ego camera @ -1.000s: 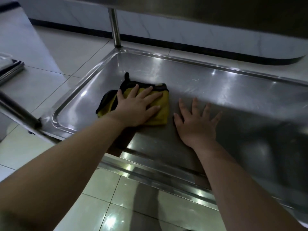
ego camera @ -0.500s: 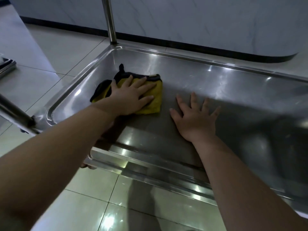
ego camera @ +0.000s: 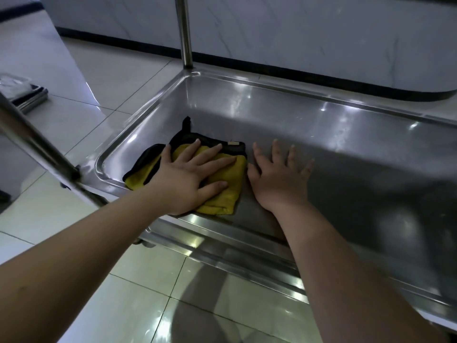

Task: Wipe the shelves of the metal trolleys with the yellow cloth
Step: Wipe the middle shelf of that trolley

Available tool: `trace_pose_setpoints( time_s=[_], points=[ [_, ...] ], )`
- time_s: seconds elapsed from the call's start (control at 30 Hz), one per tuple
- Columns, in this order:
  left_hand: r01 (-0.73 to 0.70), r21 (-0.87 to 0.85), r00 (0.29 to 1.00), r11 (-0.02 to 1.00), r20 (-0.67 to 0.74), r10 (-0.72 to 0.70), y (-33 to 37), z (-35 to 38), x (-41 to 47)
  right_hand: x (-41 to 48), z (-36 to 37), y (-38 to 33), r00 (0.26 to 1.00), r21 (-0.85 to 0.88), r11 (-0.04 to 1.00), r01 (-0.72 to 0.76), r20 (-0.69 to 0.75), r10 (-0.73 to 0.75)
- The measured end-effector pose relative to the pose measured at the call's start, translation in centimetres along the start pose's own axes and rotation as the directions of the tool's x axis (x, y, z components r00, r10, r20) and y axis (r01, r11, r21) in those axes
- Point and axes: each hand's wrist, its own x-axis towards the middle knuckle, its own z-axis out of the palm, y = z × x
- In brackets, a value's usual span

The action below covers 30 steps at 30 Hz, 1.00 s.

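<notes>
The left hand (ego camera: 183,179) lies flat, fingers spread, pressing the folded yellow cloth with black edging (ego camera: 222,191) onto the shiny steel trolley shelf (ego camera: 346,134), near its left front corner. Just beside the cloth, the right hand (ego camera: 279,179) rests flat on bare metal, fingers splayed

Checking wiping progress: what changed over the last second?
The left hand, flat on the cloth, slid it toward the near rim of the shelf. The right hand stayed flat on the shelf beside it. Nothing was gripped or released.
</notes>
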Motion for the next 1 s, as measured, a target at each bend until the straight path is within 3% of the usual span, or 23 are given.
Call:
trace_pose_setpoints(
  time_s=[0.27,0.43,0.6,0.77,0.9,1.0],
  points=[
    [0.193,0.044,0.981,0.98,0.025,-0.195,-5.5,-2.1,12.1,-0.2,0.6,0.3,0.999,-0.018,1.0,0.018,-0.026,-0.019],
    [0.313,0.033,0.949,0.949,0.029,-0.314,-6.5,-2.6,15.4,-0.1,0.6,0.6,0.999,0.008,1.0,0.005,-0.048,-0.004],
    [0.167,0.066,0.985,0.984,0.025,-0.169,-8.6,-1.9,9.6,-0.3,0.5,0.4,0.999,0.023,1.0,-0.006,-0.041,0.007],
    [0.315,0.103,0.949,0.943,-0.033,-0.313,-13.2,-2.1,2.2,-0.4,0.2,0.0,0.999,0.023,1.0,-0.01,-0.034,0.011],
    [0.367,0.122,0.93,0.922,-0.022,-0.368,-10.1,-1.2,0.0,-0.9,0.1,-0.1,1.0,0.01,1.0,-0.009,-0.026,0.009],
    [0.302,0.091,0.953,0.949,-0.018,-0.301,-5.8,-0.3,-1.3,-0.8,-0.1,0.1,1.0,0.023,1.0,0.0,-0.014,0.0]
  ],
)
